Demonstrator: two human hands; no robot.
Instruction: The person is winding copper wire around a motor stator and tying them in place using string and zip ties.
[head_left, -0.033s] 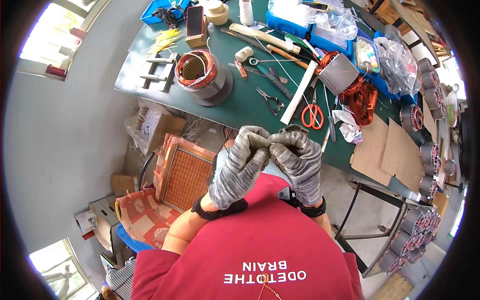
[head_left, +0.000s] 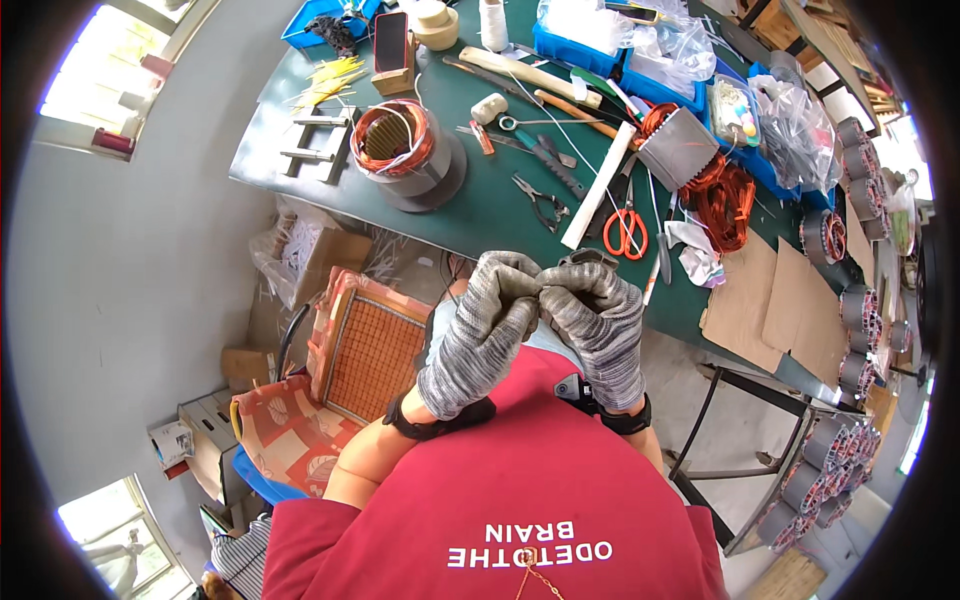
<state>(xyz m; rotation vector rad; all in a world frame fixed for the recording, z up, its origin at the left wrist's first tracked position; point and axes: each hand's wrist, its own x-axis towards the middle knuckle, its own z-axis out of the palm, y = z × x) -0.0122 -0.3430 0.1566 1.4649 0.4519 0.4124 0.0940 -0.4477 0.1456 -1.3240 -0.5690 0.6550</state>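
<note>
Both hands wear grey striped knit gloves and meet in front of my body, close to the table's near edge. My left hand [head_left: 487, 325] is closed, thumb pressed against curled fingers. My right hand [head_left: 600, 325] is closed in the same way, its fingertips touching those of the left. Whatever they pinch, if anything, is hidden by the gloves. Beyond them on the green table [head_left: 440, 228] lie pliers [head_left: 540, 203] with dark handles and orange-handled scissors [head_left: 626, 232]. A motor stator [head_left: 400, 150] wound with copper wire stands farther left.
A patterned chair [head_left: 370, 350] stands at my left. Blue bins [head_left: 660, 85] with plastic bags line the table's far right. Coils of copper wire [head_left: 725, 205] and cardboard sheets [head_left: 745, 300] lie at the right, with a black metal frame [head_left: 745, 385] below. A mallet [head_left: 489, 108] lies mid-table.
</note>
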